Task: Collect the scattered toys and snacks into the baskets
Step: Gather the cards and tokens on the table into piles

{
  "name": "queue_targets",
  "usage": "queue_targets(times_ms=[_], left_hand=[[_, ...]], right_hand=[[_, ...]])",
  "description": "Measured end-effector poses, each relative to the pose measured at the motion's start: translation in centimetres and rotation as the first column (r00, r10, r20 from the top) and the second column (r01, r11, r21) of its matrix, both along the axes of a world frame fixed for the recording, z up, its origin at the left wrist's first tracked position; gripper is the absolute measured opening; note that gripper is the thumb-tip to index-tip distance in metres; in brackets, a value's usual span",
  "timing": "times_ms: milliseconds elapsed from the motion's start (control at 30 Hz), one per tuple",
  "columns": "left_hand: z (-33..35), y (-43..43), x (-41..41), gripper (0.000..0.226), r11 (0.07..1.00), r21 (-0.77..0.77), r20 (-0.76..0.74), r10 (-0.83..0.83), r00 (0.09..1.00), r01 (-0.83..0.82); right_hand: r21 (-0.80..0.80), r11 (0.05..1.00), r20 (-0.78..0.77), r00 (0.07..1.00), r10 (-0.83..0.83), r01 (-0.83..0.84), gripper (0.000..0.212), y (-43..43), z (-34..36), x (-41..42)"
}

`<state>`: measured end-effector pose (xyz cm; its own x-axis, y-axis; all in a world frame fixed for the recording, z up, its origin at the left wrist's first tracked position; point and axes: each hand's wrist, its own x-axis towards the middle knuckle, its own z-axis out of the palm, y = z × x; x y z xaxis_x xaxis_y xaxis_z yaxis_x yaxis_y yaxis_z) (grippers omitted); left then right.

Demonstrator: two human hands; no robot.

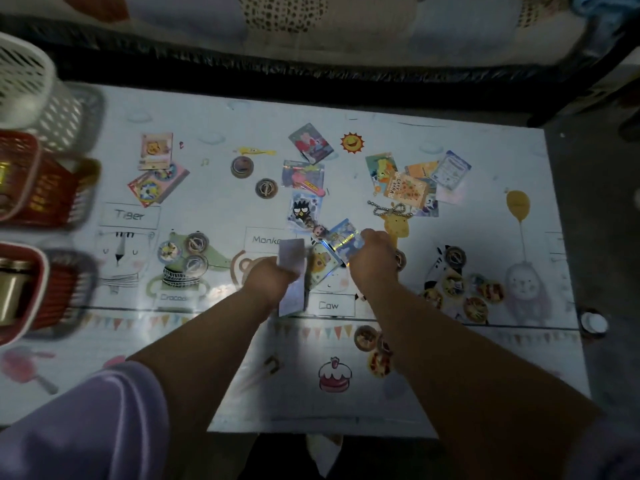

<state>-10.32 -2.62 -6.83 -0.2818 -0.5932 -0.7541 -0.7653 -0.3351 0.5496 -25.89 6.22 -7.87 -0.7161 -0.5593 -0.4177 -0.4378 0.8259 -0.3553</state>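
The left grip (270, 278) is clenched round a pale card stack (292, 258). The right grip (374, 258) pinches the edge of a shiny card (344, 241) just over the tabletop (207, 133). These cards look thin, light, bendy and slick, so I would lift an edge and pinch both faces. More cards (311, 143) lie beyond, and the baskets (41, 188) sit far left.

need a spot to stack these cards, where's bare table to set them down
Barest: the far strip of the table behind the Peppa Pig card, and the stretch between the left card pile and the round discs. Crowded: the centre around the left hand, right hand and the right card pile.
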Motion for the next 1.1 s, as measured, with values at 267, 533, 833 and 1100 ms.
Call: queue_targets(times_ms=[267,533,833,1100], left_hand=[[-1.4,1.3,-3.9,0.051,0.828,-0.163,0.289,-0.480,0.828,0.536],[-1.6,1.9,-4.3,0.047,0.890,-0.156,0.292,-0.373,0.881,0.428],[-0.7,2.4,-3.7,0.055,0.980,-0.132,0.254,-0.110,0.961,0.147],[-1.0,1.9,-3.0,0.015,0.983,0.094,0.019,0.160,0.987,-0.161]], right_hand=[[0.125,0.989,-0.032,0.996,-0.082,0.085,0.034,-1.0,-2.3,0.5],[0.151,0.980,0.132,0.980,-0.150,0.130,0.042,-0.4,-2.6,-0.3],[0.059,0.614,0.682,0.417,-0.601,0.787,0.020,0.4,-1.8,1.4],[0.092,0.556,0.807,0.265,-0.528,0.826,0.008,0.7,-2.1,3.2]])
